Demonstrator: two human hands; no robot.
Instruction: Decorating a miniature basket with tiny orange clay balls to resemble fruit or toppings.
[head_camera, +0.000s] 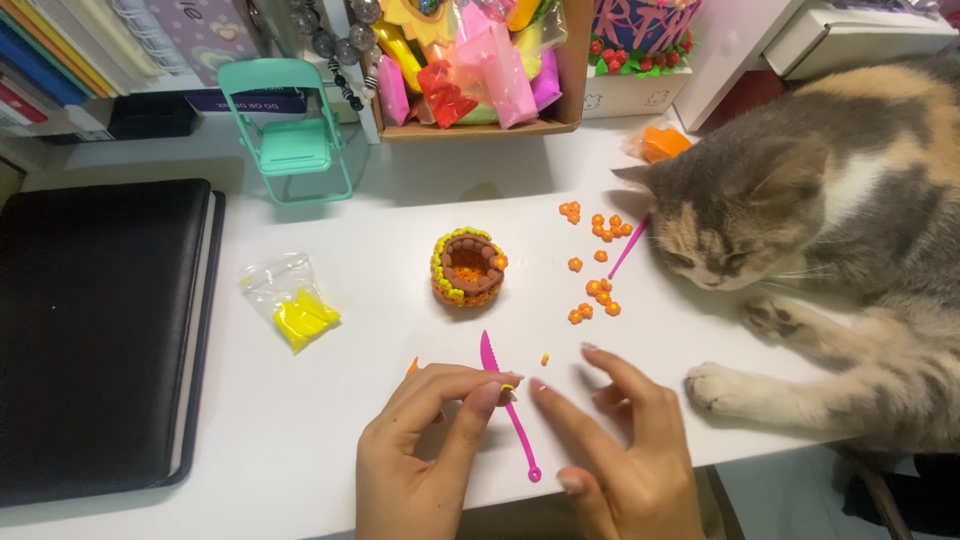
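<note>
My left hand (425, 450) sits at the table's front edge, its thumb and forefinger pinched on a tiny piece of yellow clay (508, 386). My right hand (620, 450) rests beside it with fingers spread, holding nothing. Between the two hands lies a pink plastic clay knife (505, 400) on the white table. A little further back stands a small brown clay basket (467, 267) with a rim of yellow and orange beads. Several small orange clay flowers (597, 260) are scattered to its right, with a pink stick tool (630, 247) among them.
A calico cat (830, 230) lies on the table's right side, a paw (725, 388) close to my right hand. A bag of yellow clay (293, 305), a mint toy folding chair (290, 130), a black folder (95, 330) and a box of clay packets (480, 70) stand around.
</note>
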